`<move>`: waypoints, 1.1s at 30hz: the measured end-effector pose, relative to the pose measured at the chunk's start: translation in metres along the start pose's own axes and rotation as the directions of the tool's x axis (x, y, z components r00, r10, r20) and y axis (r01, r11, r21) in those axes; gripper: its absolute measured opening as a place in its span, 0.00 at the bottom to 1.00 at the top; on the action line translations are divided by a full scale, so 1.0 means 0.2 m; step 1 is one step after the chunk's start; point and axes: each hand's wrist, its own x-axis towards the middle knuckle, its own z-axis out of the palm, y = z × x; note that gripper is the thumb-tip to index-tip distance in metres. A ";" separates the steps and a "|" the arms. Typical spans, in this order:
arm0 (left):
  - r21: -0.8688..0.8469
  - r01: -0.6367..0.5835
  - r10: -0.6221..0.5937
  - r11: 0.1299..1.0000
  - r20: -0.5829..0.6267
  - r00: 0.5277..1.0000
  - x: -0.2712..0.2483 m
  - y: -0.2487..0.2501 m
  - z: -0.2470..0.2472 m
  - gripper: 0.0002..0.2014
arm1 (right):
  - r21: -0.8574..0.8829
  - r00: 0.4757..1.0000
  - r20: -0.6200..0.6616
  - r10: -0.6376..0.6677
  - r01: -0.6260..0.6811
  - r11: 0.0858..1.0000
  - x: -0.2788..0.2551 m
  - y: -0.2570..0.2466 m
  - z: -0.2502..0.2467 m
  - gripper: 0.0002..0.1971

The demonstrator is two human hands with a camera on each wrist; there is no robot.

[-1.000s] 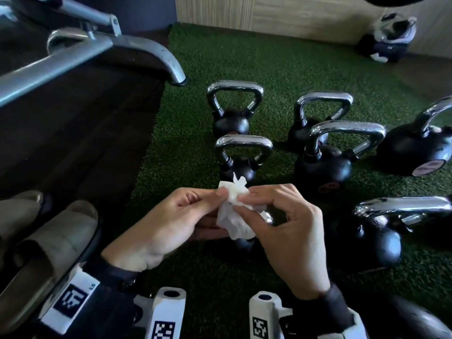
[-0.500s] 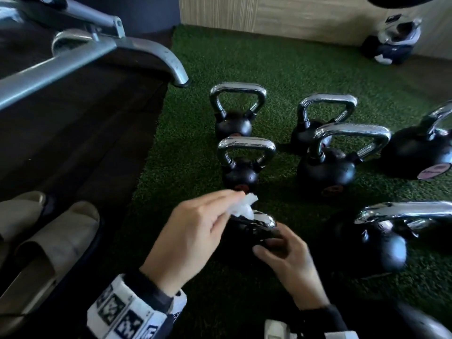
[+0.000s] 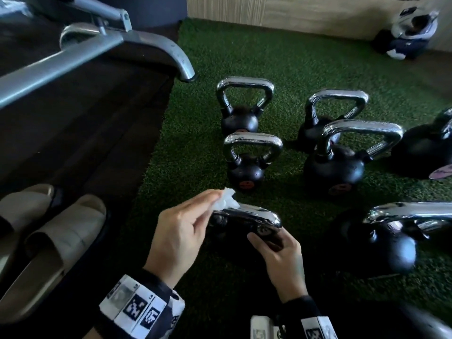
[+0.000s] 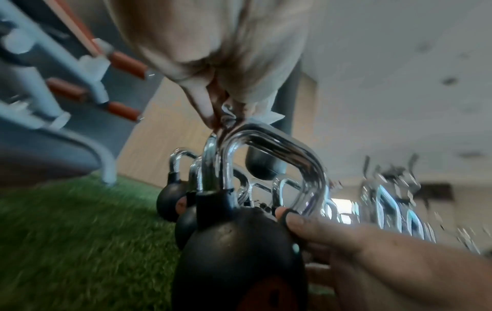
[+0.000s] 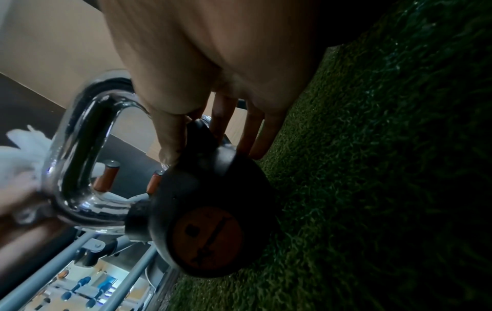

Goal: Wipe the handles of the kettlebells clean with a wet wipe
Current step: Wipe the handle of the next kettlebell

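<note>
A small black kettlebell (image 3: 266, 234) with a chrome handle (image 3: 247, 214) stands on the green turf nearest me. My left hand (image 3: 186, 223) pinches a crumpled white wet wipe (image 3: 226, 200) against the handle's left corner (image 4: 239, 130). My right hand (image 3: 276, 250) grips the black ball by the handle's right base, thumb on one side and fingers on the other (image 5: 181, 145). An orange round label (image 5: 210, 237) shows on the ball in the right wrist view. Several more chrome-handled kettlebells (image 3: 244, 167) stand behind and to the right.
A grey metal machine frame (image 3: 102, 42) with a curved foot crosses the dark floor at upper left. Two beige slippers (image 3: 49, 236) lie at lower left. A larger kettlebell (image 3: 389, 243) stands close on the right. A dark bag (image 3: 411, 35) sits by the far wall.
Both hands held the wipe above the kettlebell a second ago. Since then the right hand dropped to grip the ball, and the left hand brought the wipe onto the handle's left corner.
</note>
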 end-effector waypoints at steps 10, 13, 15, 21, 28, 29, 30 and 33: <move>-0.473 0.457 -0.514 0.753 0.011 0.858 -0.21 -0.18 0.11 0.13 | 0.071 0.999 0.015 0.034 -0.035 0.997 0.01 0.03 -0.01 0.05; -0.433 0.481 -0.506 0.762 0.066 0.860 -0.25 -0.20 0.14 0.09 | 0.084 0.999 0.005 0.040 -0.040 0.996 0.00 0.02 -0.01 0.05; -0.416 0.477 -0.484 0.774 0.097 0.870 -0.26 -0.20 0.15 0.08 | 0.075 0.999 0.002 0.040 -0.040 0.996 0.00 0.02 0.00 0.05; -0.325 0.445 -0.466 0.834 0.014 0.885 -0.22 -0.16 0.15 0.09 | -0.074 1.000 -0.005 -0.001 0.000 0.997 -0.01 0.02 -0.03 0.11; -0.208 0.465 -0.457 0.860 0.089 0.885 0.04 -0.19 0.26 0.04 | -0.346 0.947 0.256 -0.192 0.275 0.897 -0.10 -0.02 -0.05 0.24; -0.218 0.470 -0.451 0.855 0.132 0.883 0.06 -0.18 0.28 0.03 | -0.364 0.939 0.281 -0.200 0.297 0.883 -0.09 -0.04 -0.04 0.27; -0.245 0.495 -0.458 0.834 0.192 0.868 0.08 -0.18 0.29 0.05 | -0.366 0.937 0.281 -0.206 0.303 0.880 -0.07 -0.04 -0.03 0.28; -0.304 0.622 -0.502 0.721 0.390 0.772 0.10 -0.17 0.27 0.13 | -0.283 0.970 0.165 -0.177 0.218 0.934 0.02 -0.04 -0.02 0.19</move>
